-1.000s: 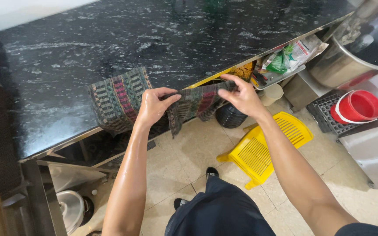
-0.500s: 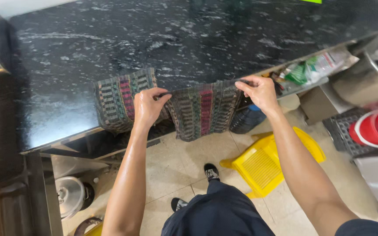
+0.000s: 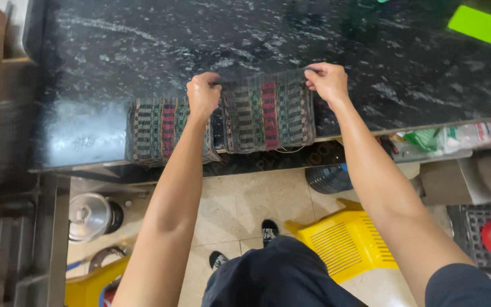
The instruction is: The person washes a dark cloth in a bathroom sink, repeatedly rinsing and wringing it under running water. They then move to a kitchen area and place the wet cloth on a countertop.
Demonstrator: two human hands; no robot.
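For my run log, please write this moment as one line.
left hand: grips cloth corner | right hand: grips other corner | striped cloth: spread on black counter edge | second cloth: beside, left

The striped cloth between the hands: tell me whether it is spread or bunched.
Spread: the striped cloth lies flat on the black counter, its lower edge overhanging.

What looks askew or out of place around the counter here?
The yellow plastic crate lies tipped on the tiled floor. The second woven cloth overhangs the black counter edge. The left hand and right hand hold a striped cloth flat.
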